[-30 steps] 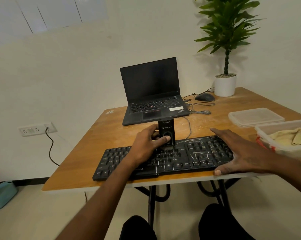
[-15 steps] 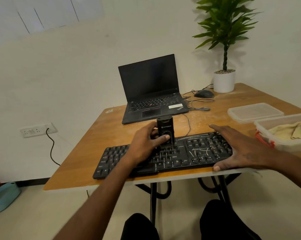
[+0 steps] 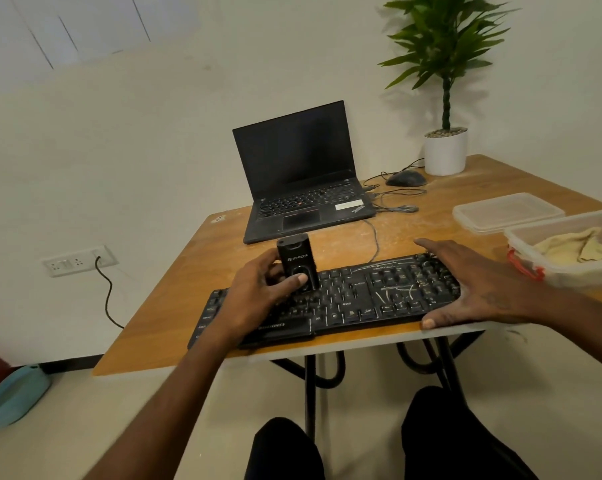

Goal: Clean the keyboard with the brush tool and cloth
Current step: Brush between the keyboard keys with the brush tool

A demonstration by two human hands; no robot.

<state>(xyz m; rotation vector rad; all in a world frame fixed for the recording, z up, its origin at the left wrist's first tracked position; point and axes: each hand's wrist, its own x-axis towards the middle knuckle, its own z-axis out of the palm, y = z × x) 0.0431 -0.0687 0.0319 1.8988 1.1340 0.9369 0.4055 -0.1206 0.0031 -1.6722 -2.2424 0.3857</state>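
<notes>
Left hand (image 3: 258, 296) grips the upright black brush tool (image 3: 297, 263), fingers curled round it, over the keyboard (image 3: 355, 299) middle. Right hand (image 3: 472, 289) lies flat, fingers spread, on the keyboard's 3 o'clock end. Keyboard hugs the tabletop (image 3: 195, 271) near edge; cloth (image 3: 576, 247) in the container (image 3: 566, 268) at 3 o'clock; bare wood toward 12.

bare table (image 3: 202, 271) left of keyboard (image 3: 358, 299)

place: office | signs: laptop (image 3: 303, 181), mouse (image 3: 406, 178), wooden desk (image 3: 195, 271), potted plant (image 3: 445, 98)
</notes>
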